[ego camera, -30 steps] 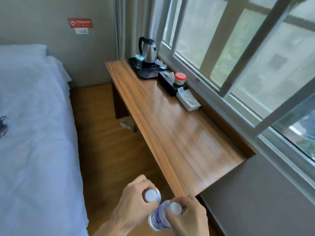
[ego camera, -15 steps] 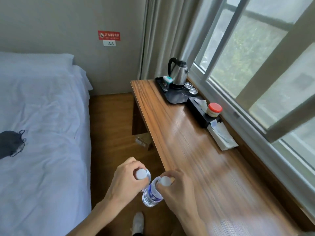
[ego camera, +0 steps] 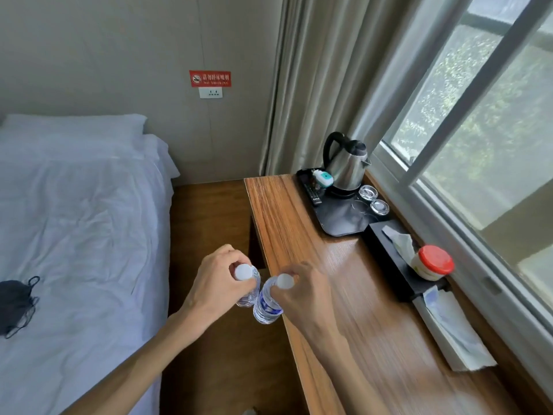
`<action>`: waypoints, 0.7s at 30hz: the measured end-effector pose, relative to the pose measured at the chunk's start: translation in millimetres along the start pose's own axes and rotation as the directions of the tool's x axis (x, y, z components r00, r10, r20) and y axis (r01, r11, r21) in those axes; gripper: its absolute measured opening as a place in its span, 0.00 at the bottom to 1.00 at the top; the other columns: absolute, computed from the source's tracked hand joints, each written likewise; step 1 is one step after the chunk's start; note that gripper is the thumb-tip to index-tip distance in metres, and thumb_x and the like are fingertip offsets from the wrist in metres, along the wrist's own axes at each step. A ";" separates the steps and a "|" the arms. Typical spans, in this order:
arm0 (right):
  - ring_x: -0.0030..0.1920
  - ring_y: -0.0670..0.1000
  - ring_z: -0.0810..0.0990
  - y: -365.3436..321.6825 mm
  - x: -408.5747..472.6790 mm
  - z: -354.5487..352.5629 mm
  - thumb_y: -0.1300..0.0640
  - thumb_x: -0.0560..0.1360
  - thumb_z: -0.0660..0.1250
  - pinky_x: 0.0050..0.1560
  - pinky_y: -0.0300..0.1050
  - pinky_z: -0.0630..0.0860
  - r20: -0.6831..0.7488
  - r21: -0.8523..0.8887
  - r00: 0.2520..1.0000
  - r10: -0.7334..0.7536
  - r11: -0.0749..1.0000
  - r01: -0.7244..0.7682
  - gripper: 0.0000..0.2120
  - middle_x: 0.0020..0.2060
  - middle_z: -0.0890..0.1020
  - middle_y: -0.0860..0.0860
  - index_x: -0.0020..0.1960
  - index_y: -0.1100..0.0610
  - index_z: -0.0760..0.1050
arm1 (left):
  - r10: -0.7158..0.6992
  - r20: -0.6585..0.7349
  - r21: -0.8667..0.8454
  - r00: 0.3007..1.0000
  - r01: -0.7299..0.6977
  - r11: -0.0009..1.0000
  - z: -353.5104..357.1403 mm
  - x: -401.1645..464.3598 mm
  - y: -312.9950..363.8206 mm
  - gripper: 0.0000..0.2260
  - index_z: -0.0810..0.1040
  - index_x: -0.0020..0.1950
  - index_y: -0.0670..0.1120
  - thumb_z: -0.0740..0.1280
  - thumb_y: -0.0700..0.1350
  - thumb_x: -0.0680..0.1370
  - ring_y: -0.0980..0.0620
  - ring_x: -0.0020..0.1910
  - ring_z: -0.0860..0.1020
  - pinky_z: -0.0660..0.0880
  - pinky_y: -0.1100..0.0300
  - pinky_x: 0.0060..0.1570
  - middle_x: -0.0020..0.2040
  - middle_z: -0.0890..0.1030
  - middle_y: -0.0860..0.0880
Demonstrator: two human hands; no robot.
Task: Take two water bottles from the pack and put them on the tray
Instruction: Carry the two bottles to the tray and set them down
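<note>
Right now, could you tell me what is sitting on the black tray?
The black tray carries a steel kettle, two glasses, a remote and a small white-teal item. The kettle hides whatever lies behind it.

Long wooden counter (ego camera: 323, 265) under the window: black plastic tray (ego camera: 341, 220) at the far end, black tissue box (ego camera: 386, 250) just behind it, white paper packet (ego camera: 452, 330) nearest.

I see a steel kettle (ego camera: 347, 166) at the far end of the wooden desk (ego camera: 344, 295). Nearer than the kettle, a black tissue box (ego camera: 389, 253) carries a red-lidded jar (ego camera: 432, 262). Left of the kettle, across the floor, a dark mask (ego camera: 15, 304) lies on the white bed (ego camera: 74, 235).
</note>
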State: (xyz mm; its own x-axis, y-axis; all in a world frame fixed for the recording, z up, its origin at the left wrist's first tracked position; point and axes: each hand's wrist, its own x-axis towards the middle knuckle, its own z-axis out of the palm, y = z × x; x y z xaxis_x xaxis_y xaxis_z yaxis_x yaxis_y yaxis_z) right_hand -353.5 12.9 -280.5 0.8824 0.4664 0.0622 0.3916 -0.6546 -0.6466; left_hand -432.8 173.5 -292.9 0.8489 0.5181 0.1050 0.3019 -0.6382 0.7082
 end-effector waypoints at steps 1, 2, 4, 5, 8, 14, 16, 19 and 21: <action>0.42 0.44 0.77 -2.9 17.7 0.8 0.55 0.67 0.76 0.36 0.28 0.69 -0.008 -0.002 1.000 -0.005 1.000 0.005 0.10 0.45 0.81 0.46 0.48 0.52 0.83 | 0.004 -0.002 -0.003 1.000 -0.004 1.000 -1.7 18.1 -0.1 0.10 0.83 0.44 0.48 0.80 0.44 0.66 0.55 0.40 0.80 0.73 0.70 0.36 0.43 0.80 0.54; 0.43 0.44 0.77 -5.3 35.2 1.5 0.55 0.68 0.76 0.36 0.27 0.68 -0.010 0.000 1.000 -0.004 1.000 0.004 0.10 0.45 0.80 0.46 0.49 0.53 0.83 | 0.011 -0.001 -0.004 1.000 -0.011 1.000 -3.3 36.2 -0.5 0.10 0.83 0.44 0.47 0.80 0.43 0.66 0.54 0.40 0.80 0.74 0.68 0.36 0.43 0.80 0.53; 0.43 0.44 0.77 -9.1 67.9 3.6 0.55 0.68 0.75 0.36 0.28 0.69 -0.011 0.008 1.000 0.003 1.000 -0.003 0.10 0.45 0.80 0.46 0.49 0.53 0.83 | 0.027 -0.004 -0.007 1.000 -0.027 1.000 -6.1 70.7 -2.5 0.10 0.84 0.44 0.46 0.80 0.43 0.66 0.53 0.41 0.81 0.76 0.65 0.37 0.44 0.81 0.52; 0.43 0.44 0.78 -10.6 84.2 5.2 0.55 0.68 0.75 0.37 0.29 0.70 -0.013 0.012 1.000 0.004 1.000 -0.004 0.10 0.45 0.80 0.47 0.48 0.53 0.83 | 0.038 -0.007 -0.005 0.999 -0.038 0.999 -7.3 88.5 -4.1 0.10 0.84 0.44 0.46 0.80 0.42 0.66 0.53 0.41 0.81 0.76 0.65 0.37 0.44 0.81 0.51; 0.44 0.46 0.79 -14.2 127.8 11.4 0.54 0.68 0.75 0.40 0.37 0.78 -0.030 0.039 0.999 0.035 0.999 -0.034 0.10 0.45 0.81 0.47 0.49 0.54 0.83 | 0.053 0.001 0.002 0.999 -0.053 0.999 -8.1 139.6 -10.4 0.11 0.84 0.45 0.46 0.80 0.42 0.66 0.53 0.41 0.80 0.73 0.68 0.36 0.44 0.81 0.51; 0.41 0.44 0.77 -19.6 209.2 26.0 0.55 0.67 0.76 0.34 0.29 0.67 -0.107 0.044 0.988 0.109 0.994 -0.105 0.08 0.41 0.78 0.45 0.45 0.52 0.82 | 0.128 0.086 -0.030 0.988 -0.126 0.992 -6.4 240.3 -23.7 0.11 0.84 0.46 0.48 0.81 0.44 0.67 0.57 0.42 0.80 0.76 0.69 0.36 0.44 0.80 0.55; 0.39 0.41 0.76 -22.2 237.5 32.3 0.55 0.67 0.76 0.33 0.29 0.65 -0.138 0.040 0.978 0.155 0.988 -0.151 0.07 0.41 0.78 0.44 0.45 0.52 0.83 | 0.157 0.145 -0.048 0.977 -0.152 0.987 -5.9 279.0 -29.8 0.11 0.83 0.45 0.50 0.81 0.45 0.66 0.58 0.42 0.81 0.80 0.67 0.35 0.45 0.80 0.57; 0.40 0.37 0.74 -23.5 270.2 40.1 0.54 0.66 0.76 0.32 0.28 0.65 -0.179 0.038 0.958 0.225 0.974 -0.222 0.09 0.42 0.79 0.43 0.46 0.50 0.83 | 0.213 0.239 -0.087 0.947 -0.198 0.976 -0.5 329.2 -35.3 0.11 0.83 0.44 0.52 0.80 0.46 0.66 0.59 0.43 0.81 0.83 0.63 0.37 0.44 0.79 0.59; 0.39 0.37 0.75 -23.0 288.3 45.0 0.55 0.65 0.76 0.32 0.28 0.66 -0.203 0.060 0.939 0.276 0.961 -0.269 0.08 0.42 0.80 0.44 0.45 0.49 0.83 | 0.251 0.292 -0.116 0.923 -0.226 0.967 7.2 358.5 -37.2 0.11 0.82 0.44 0.52 0.80 0.46 0.66 0.60 0.44 0.81 0.83 0.64 0.37 0.44 0.79 0.59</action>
State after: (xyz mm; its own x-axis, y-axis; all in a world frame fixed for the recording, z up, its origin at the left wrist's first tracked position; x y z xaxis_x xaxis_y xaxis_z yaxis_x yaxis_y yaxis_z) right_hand -119.8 189.2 -281.9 0.9900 0.1364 0.0347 0.1230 -0.7191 -0.6840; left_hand -136.6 378.9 -286.7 0.9858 0.1521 0.0710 0.0498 -0.6687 0.7419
